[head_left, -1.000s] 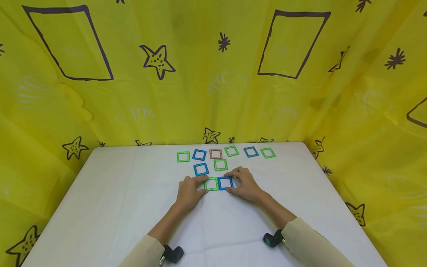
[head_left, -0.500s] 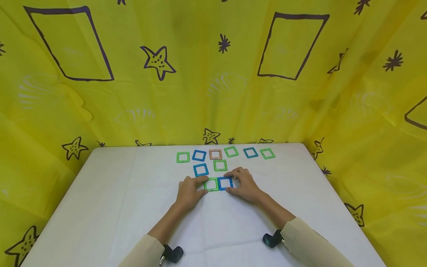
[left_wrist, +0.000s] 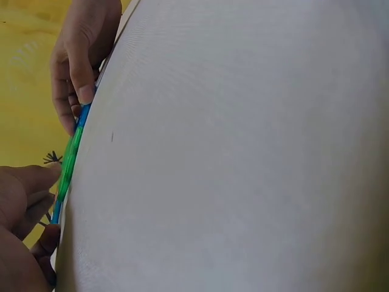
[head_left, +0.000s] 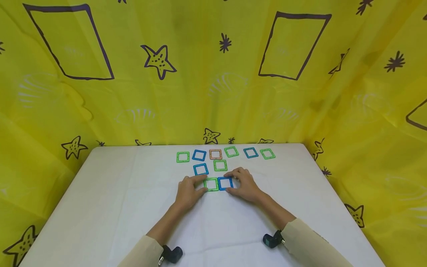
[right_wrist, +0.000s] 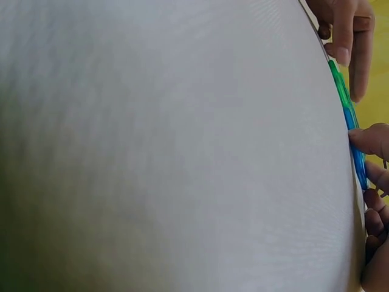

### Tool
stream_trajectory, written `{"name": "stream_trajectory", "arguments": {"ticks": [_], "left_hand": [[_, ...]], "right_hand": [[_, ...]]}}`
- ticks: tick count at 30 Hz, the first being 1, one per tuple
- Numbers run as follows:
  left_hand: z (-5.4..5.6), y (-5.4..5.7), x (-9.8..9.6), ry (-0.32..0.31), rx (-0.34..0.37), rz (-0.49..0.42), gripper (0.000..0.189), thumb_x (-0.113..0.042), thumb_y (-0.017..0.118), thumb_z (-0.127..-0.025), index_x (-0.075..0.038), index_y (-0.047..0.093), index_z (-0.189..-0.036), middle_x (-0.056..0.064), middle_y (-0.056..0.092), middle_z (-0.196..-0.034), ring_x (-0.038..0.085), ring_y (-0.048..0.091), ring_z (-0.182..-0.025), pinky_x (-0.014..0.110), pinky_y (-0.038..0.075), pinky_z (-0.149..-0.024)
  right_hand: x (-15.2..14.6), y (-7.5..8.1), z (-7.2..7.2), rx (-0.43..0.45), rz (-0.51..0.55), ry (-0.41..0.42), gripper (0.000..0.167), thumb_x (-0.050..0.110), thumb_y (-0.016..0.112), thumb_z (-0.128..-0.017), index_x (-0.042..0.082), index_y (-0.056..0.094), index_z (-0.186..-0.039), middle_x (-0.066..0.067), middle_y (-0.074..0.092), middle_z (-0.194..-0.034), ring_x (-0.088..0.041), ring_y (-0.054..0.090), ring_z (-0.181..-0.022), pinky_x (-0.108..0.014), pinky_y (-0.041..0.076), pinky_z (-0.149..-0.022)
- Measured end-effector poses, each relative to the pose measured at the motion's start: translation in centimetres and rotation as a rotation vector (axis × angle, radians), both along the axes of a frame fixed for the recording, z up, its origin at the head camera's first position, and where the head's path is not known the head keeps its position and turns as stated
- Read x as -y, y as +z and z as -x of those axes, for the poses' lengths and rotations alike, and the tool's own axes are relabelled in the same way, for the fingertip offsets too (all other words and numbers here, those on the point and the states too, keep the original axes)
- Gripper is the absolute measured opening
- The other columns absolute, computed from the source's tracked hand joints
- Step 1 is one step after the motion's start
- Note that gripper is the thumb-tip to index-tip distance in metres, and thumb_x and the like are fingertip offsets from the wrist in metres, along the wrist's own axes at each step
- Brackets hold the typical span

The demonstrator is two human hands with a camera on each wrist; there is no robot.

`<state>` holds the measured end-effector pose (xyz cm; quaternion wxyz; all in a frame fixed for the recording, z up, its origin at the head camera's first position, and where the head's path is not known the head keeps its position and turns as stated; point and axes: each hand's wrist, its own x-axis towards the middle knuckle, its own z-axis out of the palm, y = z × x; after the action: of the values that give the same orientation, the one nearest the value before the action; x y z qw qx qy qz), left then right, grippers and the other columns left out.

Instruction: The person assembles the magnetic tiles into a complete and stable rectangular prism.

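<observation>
A green square magnetic tile (head_left: 211, 178) and a blue square magnetic tile (head_left: 225, 189) lie flat, side by side with edges touching, on the white table. My left hand (head_left: 188, 192) holds the green tile's left end, index finger at its far corner and thumb at its near corner. On the other side my right hand (head_left: 246, 185) pinches the blue tile the same way across its right end. In the left wrist view the green tile (left_wrist: 71, 159) appears edge-on; the right wrist view shows the blue tile (right_wrist: 354, 146) edge-on beside my right thumb.
Behind the pair lie another blue tile (head_left: 201, 174) and another green tile (head_left: 220, 170). A back row of green, blue and one orange tile (head_left: 215, 158) spans the far edge of the table (head_left: 100, 207). A yellow patterned curtain (head_left: 186, 100) hangs behind and beside it.
My left hand has shifted very slightly left, its fingertips now nearer the green tile's outer edge. The right hand and the tiles stay in place.
</observation>
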<state>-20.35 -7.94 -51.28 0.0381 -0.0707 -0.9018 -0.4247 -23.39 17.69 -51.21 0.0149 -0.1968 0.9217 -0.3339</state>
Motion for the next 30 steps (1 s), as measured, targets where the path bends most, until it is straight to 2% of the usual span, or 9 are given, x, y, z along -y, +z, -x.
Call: {"name": "stream_trajectory", "arguments": {"ticks": [3, 6, 9, 13, 15, 18, 25, 30], "left_hand": [[0.2, -0.1, 0.1, 0.035, -0.004, -0.089, 0.042, -0.01, 0.083, -0.09, -0.014, 0.076, -0.131, 0.004, 0.06, -0.093, 0.022, 0.047, -0.088, 0.035, 0.04, -0.072], [0.4, -0.3, 0.2, 0.056, -0.044, -0.136, 0.042, -0.006, 0.082, -0.09, -0.009, 0.075, -0.131, 0.004, 0.058, -0.091, 0.022, 0.048, -0.088, 0.034, 0.041, -0.073], [0.7, -0.4, 0.4, 0.076, -0.076, -0.165, 0.043, -0.005, 0.083, -0.089, -0.007, 0.074, -0.131, 0.006, 0.064, -0.099, 0.022, 0.051, -0.091, 0.034, 0.043, -0.077], [1.3, -0.6, 0.6, 0.095, -0.114, -0.186, 0.044, -0.005, 0.084, -0.089, -0.007, 0.073, -0.131, 0.009, 0.071, -0.12, 0.026, 0.056, -0.099, 0.041, 0.048, -0.086], [1.6, -0.7, 0.7, 0.101, -0.124, -0.19, 0.044, -0.005, 0.084, -0.089, -0.007, 0.073, -0.131, 0.01, 0.07, -0.129, 0.027, 0.058, -0.103, 0.044, 0.049, -0.091], [2.1, -0.8, 0.9, 0.112, -0.122, -0.189, 0.045, -0.005, 0.084, -0.088, -0.007, 0.072, -0.132, 0.01, 0.068, -0.135, 0.028, 0.058, -0.106, 0.044, 0.049, -0.093], [2.9, -0.7, 1.0, 0.128, -0.089, -0.167, 0.05, -0.004, 0.085, -0.087, -0.006, 0.07, -0.135, 0.01, 0.067, -0.131, 0.027, 0.052, -0.103, 0.042, 0.047, -0.089], [3.6, -0.5, 1.0, 0.146, -0.057, -0.135, 0.054, -0.005, 0.085, -0.088, -0.008, 0.068, -0.14, 0.01, 0.066, -0.131, 0.027, 0.05, -0.108, 0.04, 0.047, -0.09]], "right_hand": [[0.0, 0.0, 0.0, 0.006, 0.013, -0.005, 0.046, 0.026, 0.086, -0.088, 0.02, 0.072, -0.131, -0.003, 0.057, -0.124, -0.025, 0.047, -0.113, -0.049, 0.042, -0.097], [-0.1, 0.0, -0.1, 0.01, 0.02, -0.008, 0.046, 0.026, 0.086, -0.088, 0.021, 0.072, -0.131, -0.003, 0.057, -0.124, -0.024, 0.046, -0.112, -0.048, 0.041, -0.097], [-0.1, 0.0, -0.2, 0.01, 0.018, -0.015, 0.046, 0.025, 0.086, -0.087, 0.021, 0.072, -0.131, -0.003, 0.057, -0.125, -0.024, 0.046, -0.113, -0.048, 0.041, -0.097], [-0.1, 0.1, -0.3, 0.008, 0.016, -0.02, 0.046, 0.025, 0.086, -0.087, 0.021, 0.072, -0.131, -0.003, 0.057, -0.124, -0.024, 0.046, -0.112, -0.048, 0.041, -0.097], [-0.1, 0.1, -0.3, 0.006, 0.016, -0.02, 0.046, 0.025, 0.086, -0.087, 0.021, 0.072, -0.131, -0.003, 0.057, -0.123, -0.024, 0.046, -0.112, -0.048, 0.041, -0.097], [-0.1, 0.1, -0.2, 0.004, 0.018, -0.018, 0.046, 0.025, 0.086, -0.087, 0.021, 0.072, -0.131, -0.002, 0.057, -0.123, -0.024, 0.046, -0.112, -0.048, 0.041, -0.097], [0.0, -0.4, 0.0, 0.009, 0.015, -0.02, 0.047, 0.026, 0.086, -0.087, 0.023, 0.072, -0.132, -0.001, 0.056, -0.125, -0.023, 0.046, -0.113, -0.047, 0.041, -0.098], [0.0, -0.5, 0.1, 0.015, -0.008, -0.032, 0.047, 0.027, 0.086, -0.087, 0.024, 0.072, -0.132, -0.001, 0.056, -0.126, -0.023, 0.046, -0.113, -0.047, 0.041, -0.098]]}}
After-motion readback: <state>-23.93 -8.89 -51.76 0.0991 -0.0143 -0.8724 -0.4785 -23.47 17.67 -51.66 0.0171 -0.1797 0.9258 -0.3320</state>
